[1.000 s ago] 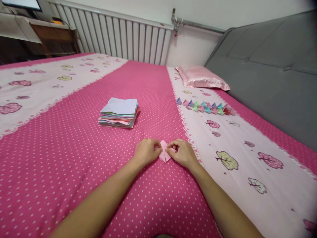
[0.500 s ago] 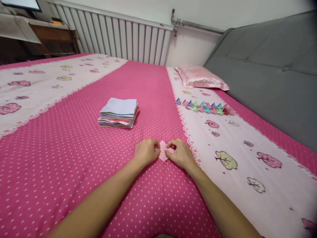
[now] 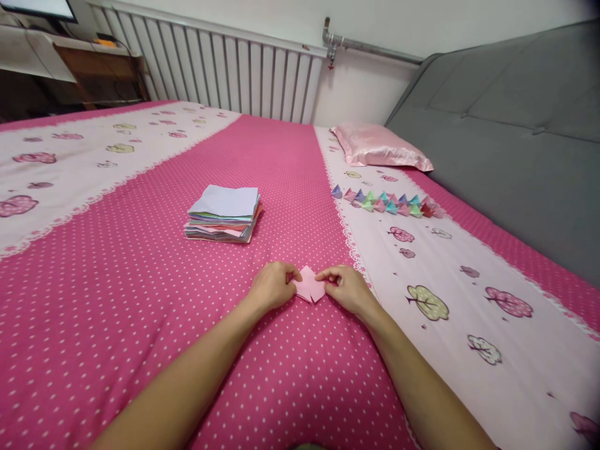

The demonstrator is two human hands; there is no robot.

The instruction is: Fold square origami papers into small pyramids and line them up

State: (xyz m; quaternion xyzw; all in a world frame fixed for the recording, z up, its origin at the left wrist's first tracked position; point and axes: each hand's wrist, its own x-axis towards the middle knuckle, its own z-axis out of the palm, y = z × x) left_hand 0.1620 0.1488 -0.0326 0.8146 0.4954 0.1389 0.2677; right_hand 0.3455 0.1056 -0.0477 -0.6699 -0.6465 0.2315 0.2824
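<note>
A small folded piece of pink origami paper is held low over the bed, between my two hands. My left hand pinches its left corner with thumb and fingers. On the other side, the thumb and fingers of my right hand close on its right corner. The paper has a pointed top, and a slit shows at its lower edge. Beyond my left hand a stack of coloured paper sheets lies on the bed, a pale lilac sheet on top.
Several small folded paper pieces in mixed colours stand in rows at the right, beyond my right hand. Behind them rests a pink satin pillow. A grey headboard borders the bed's right side, and a white radiator runs along the wall.
My hands have drawn slightly apart, showing more of the pink paper. Its lower edge now has a slit between two points, where a single point was before.
</note>
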